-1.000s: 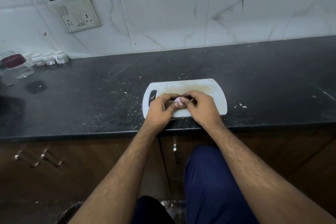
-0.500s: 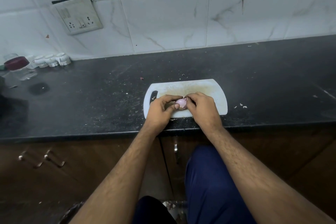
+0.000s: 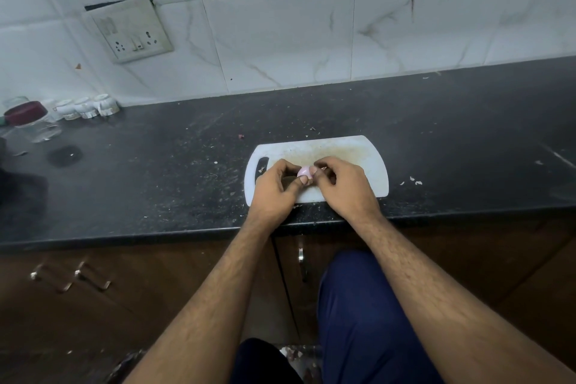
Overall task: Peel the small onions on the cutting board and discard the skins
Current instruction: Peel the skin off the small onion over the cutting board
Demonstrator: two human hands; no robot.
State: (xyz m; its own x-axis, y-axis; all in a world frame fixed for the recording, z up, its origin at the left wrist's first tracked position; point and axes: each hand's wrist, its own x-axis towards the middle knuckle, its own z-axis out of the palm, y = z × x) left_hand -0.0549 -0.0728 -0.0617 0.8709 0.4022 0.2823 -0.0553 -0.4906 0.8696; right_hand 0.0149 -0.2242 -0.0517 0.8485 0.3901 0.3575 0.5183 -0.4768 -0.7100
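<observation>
the fingers [image 3: 318,176] of the right hand [image 3: 344,188] are pinched at the right side of a small onion [image 3: 304,172], apparently on a flap of skin, though this is too small to be confirmed. the onion is clamped between the thumb and curled fingers of the left hand [image 3: 274,190], just above the cutting board [image 3: 371,159] on the dark tabletop [image 3: 156,165]. the pale, glossy bulb is judged light, firm and slippery; the skin thin and easily torn, best taken at a loose edge near the tip.
</observation>
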